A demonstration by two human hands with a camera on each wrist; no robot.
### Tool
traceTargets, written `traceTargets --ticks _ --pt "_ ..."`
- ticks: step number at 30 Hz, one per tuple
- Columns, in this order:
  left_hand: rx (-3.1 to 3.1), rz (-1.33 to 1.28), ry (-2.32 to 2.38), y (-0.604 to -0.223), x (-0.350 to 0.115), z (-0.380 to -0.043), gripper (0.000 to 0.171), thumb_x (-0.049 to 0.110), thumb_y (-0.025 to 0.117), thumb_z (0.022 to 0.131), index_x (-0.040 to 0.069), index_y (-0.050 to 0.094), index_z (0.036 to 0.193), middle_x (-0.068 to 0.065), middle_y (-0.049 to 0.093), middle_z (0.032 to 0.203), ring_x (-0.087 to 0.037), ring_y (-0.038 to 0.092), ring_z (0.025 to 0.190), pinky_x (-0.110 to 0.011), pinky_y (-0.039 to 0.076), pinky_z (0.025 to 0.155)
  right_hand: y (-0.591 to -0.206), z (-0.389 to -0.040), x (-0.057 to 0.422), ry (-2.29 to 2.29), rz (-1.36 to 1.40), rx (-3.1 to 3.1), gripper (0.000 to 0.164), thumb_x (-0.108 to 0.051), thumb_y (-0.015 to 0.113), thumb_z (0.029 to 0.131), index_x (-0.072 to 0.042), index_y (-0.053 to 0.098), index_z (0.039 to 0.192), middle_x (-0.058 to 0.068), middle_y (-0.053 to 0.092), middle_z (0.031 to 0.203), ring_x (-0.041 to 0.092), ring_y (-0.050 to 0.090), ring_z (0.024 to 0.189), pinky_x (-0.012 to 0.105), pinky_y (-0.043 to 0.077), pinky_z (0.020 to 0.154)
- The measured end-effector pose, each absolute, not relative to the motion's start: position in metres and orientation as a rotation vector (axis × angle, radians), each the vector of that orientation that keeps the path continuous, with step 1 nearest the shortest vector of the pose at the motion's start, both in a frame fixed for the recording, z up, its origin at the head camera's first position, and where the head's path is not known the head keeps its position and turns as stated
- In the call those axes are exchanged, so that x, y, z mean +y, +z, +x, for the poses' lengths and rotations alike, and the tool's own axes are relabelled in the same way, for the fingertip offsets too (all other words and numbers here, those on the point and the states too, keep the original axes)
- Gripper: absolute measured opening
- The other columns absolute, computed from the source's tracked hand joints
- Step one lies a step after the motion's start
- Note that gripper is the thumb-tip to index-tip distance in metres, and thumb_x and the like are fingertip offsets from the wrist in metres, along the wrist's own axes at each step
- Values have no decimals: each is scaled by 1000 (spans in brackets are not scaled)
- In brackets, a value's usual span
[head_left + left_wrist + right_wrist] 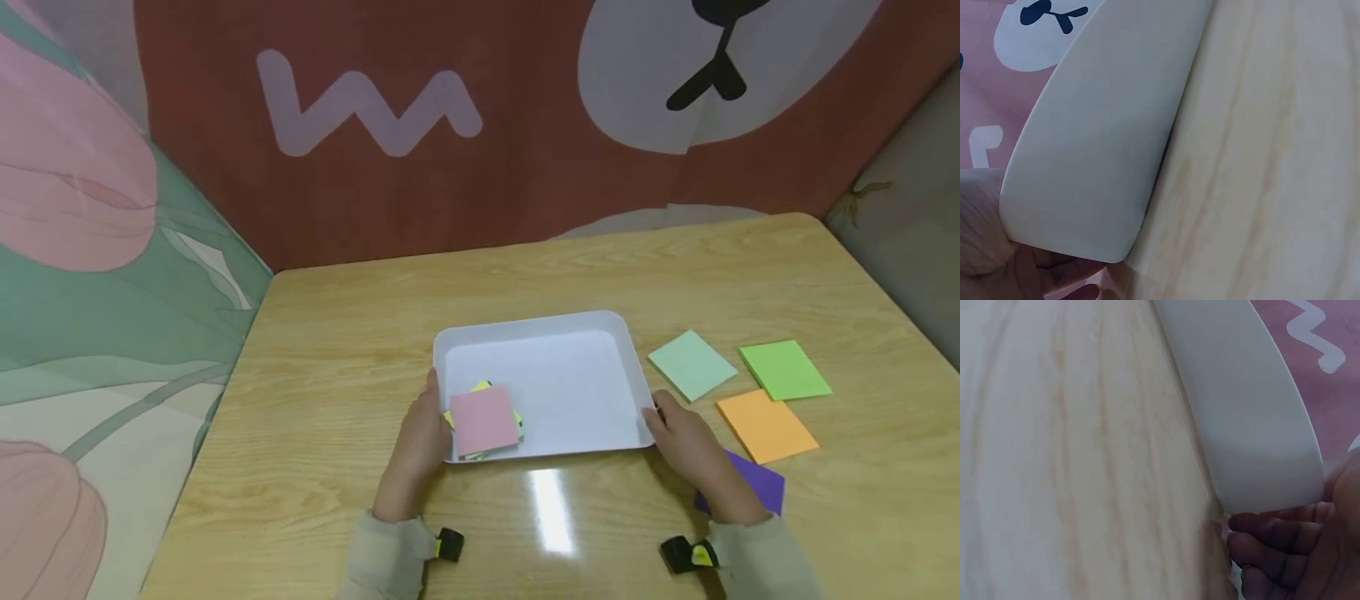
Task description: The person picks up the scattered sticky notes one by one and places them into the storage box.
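Observation:
A shallow white rectangular tray (577, 392) sits on the wooden table. A pink square sticky note pad (486, 419) lies in its front left corner, over other pads, with yellow and pale green edges peeking out. My left hand (426, 433) holds the tray's left end. On the right, my right hand (681, 433) grips the front right corner, thumb at the rim and fingers curled below. From the left wrist, the tray's outer wall (1097, 137) shows, with the left hand (997, 244) against its end. In the right wrist view, the right hand's fingers (1272, 550) bend under the tray.
Right of the tray lie a mint pad (692, 365), a bright green pad (786, 370) and an orange pad (767, 426). My right forearm partly covers a purple pad (759, 483). A printed cloth wall (420, 200) rises behind the wooden table (315, 467).

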State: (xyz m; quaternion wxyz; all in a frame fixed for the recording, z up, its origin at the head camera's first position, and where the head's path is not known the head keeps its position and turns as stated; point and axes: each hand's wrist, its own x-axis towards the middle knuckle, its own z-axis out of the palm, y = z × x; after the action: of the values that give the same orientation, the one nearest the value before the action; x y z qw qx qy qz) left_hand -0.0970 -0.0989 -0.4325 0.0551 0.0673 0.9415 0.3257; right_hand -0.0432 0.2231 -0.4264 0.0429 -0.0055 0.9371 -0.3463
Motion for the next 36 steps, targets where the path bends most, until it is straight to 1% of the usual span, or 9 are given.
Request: traceTargets --ticks 4,9,12,16,22,27,32,36 --pt "2850 182 983 -433 -99 -97 58 -3 31 82 -3 10 136 -29 37 131 -41 36 115 -53 33 95 -426 -40 225 -1085 -33 2831 20 -18 41 92 1 40 97 4 41 62 18 39 55 36 37 50" --pt "2841 165 981 -432 -99 -97 61 -2 33 81 -2 8 136 -28 33 135 -39 33 117 -52 32 96 -424 -37 228 -1082 -38 2820 27 -25 43 91 0 45 101 5 53 71 17 45 61 38 42 54" --pt "2828 147 991 -432 -98 -97 63 -2 35 80 -1 8 136 -27 33 135 -39 33 118 -52 32 96 -422 -36 230 -1097 -29 2794 30 -28 41 92 0 45 101 6 54 71 17 46 60 37 43 53" --pt "2828 130 995 -432 -98 -97 64 -3 36 78 -1 9 136 -27 34 134 -39 34 117 -52 32 96 -420 -31 232 -1083 -14 2757 35 -31 39 93 2 45 103 4 49 66 17 44 57 36 41 49" --pt "2827 139 1007 -433 -99 -97 63 -3 35 79 0 9 137 -25 33 136 -37 34 118 -52 32 96 -417 -24 235 -1033 -18 2746 39 -35 37 93 1 45 105 3 50 69 16 45 60 35 42 50" --pt "2822 156 1020 -434 -99 -97 62 -2 34 81 0 9 137 -25 32 137 -37 33 119 -52 32 96 -416 -19 239 -1014 -44 2801 35 -32 40 92 0 49 103 3 52 70 15 46 61 35 43 52" --pt "2823 153 1017 -433 -99 -97 60 -2 33 82 0 9 137 -26 33 135 -37 34 117 -52 33 96 -416 -10 247 -999 -78 2870 36 -28 43 91 5 50 103 2 51 73 14 46 65 38 45 56" --pt "2826 143 1000 -431 -99 -97 60 -2 33 82 0 10 137 -28 36 132 -39 37 115 -53 34 94 -417 -5 251 -1025 -127 2902 31 -21 48 89 7 50 103 6 54 80 16 49 70 41 47 59"
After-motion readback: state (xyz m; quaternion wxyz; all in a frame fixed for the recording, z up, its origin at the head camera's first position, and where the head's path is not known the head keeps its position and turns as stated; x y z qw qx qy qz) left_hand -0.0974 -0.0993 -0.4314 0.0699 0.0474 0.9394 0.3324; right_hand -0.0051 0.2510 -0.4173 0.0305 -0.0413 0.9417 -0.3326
